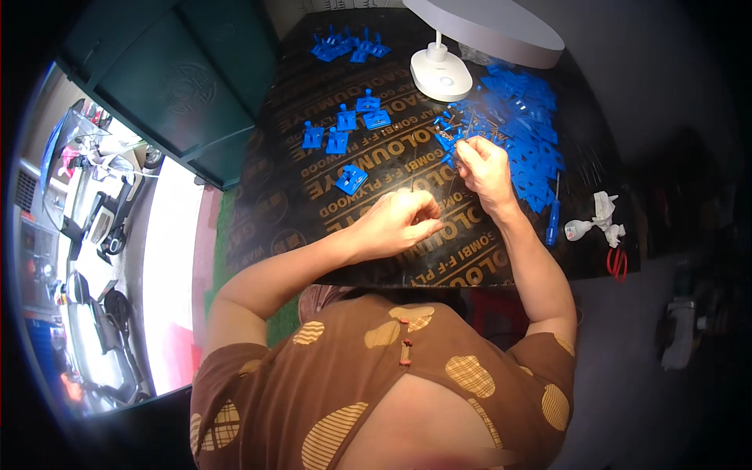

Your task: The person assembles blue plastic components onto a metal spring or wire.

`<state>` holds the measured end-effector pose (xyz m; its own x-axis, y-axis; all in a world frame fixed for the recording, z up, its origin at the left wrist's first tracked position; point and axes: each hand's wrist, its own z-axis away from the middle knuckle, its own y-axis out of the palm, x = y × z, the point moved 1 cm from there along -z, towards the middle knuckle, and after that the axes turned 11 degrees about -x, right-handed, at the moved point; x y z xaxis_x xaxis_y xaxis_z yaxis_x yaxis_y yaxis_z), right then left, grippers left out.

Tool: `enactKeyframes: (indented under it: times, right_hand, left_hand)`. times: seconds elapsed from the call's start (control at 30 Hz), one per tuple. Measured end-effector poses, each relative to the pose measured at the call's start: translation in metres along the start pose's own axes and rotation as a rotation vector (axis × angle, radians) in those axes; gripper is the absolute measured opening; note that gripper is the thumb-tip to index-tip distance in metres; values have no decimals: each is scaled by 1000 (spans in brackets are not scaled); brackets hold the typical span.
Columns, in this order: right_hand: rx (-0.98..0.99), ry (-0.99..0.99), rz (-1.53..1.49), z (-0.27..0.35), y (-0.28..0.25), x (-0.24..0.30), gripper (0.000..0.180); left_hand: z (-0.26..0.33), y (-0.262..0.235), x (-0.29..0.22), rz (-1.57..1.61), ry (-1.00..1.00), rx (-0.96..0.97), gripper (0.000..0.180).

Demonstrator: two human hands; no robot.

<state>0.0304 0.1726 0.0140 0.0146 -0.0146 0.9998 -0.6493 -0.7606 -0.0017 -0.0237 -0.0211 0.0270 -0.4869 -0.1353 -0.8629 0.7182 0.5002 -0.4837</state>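
My left hand [401,221] hovers over the black board table [313,196], fingers pinched on a thin metal pin that sticks up from it. My right hand [484,168] is closed on a small blue plastic part [452,139] with thin pins, at the edge of a big heap of blue plastic parts [529,129]. A single blue part [351,179] lies just left of my left hand. The fingers hide most of what each hand grips.
Several blue parts [342,125] lie in a loose group mid-table, more [346,47] at the far edge. A white desk lamp [442,72] stands at the back. A blue screwdriver [554,219], white rag [605,215] and red scissors [617,262] lie right. Green cabinet [180,78] left.
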Motion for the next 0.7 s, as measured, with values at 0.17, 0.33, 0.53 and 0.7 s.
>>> enactKeyframes:
  times: [0.17, 0.33, 0.53, 0.7]
  right_hand:
    - [1, 50, -77, -4, -4, 7, 22]
    - [5, 79, 20, -16, -15, 3, 25]
    - [-68, 45, 290, -12, -37, 14, 25]
    - [-182, 1, 516, 6, -62, 15, 31]
  left_hand:
    - [39, -33, -6, 6, -96, -50, 15]
    - [57, -69, 30, -36, -213, -362, 14]
    - [48, -91, 64, -54, -191, -551, 17]
    - [32, -90, 65, -132, -107, -506, 22]
